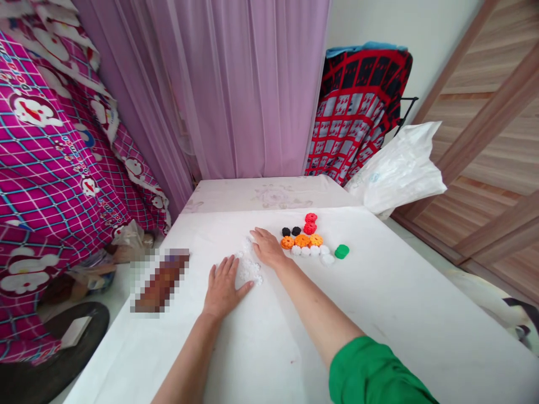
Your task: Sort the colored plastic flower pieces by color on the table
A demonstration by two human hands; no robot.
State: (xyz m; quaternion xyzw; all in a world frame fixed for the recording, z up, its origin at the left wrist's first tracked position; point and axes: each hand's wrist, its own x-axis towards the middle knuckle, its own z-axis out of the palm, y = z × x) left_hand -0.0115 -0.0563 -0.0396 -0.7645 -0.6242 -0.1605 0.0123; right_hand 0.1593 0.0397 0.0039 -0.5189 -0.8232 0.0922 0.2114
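Note:
Small white lacy-looking pieces [249,268] lie in a loose patch on the white-covered table [269,348]. My left hand [223,286] rests palm down at the patch's left side, fingers spread, thumb near its lower edge. At the upper right of the patch, my right hand [268,247] lies flat with its fingers stretched out. Neither hand visibly grips anything. Just right of that hand are orange flower-shaped discs [302,240] in a row, with white discs [315,251] below them. Two black pieces [291,231], red discs [310,224] and green discs [342,251] lie around them.
A pixelated reddish-brown item [162,280] is at the table's left edge. A white plastic bag [400,168] stands beyond the right side, near a chair draped in red-and-black cloth [353,106]. Purple curtains [244,84] hang behind the table, and a patterned pink cloth [63,151] hangs at left.

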